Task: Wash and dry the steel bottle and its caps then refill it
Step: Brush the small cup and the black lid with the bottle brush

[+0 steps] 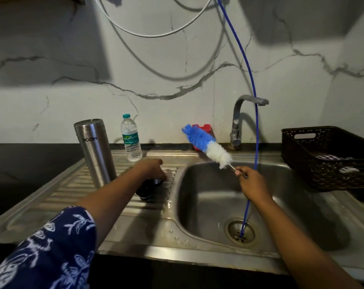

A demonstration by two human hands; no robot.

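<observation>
Drainboard (72, 195) bears the upturned steel bottle (95, 153); left hand (151, 168) grips a dark cap (148, 189), right hand (252, 184) pinches the brush (206, 146): best scrub it over the sink (208, 184)

White marble-look wall (197, 59), grey veins, hard shadows across it. Dark countertop (20, 163) on the left. Steel sink (208, 195) with ribbed drainboard (68, 190) and steel tap (236, 122). Dark perforated basket (297, 161) on the right, contents unclear, possibly cloth.
</observation>
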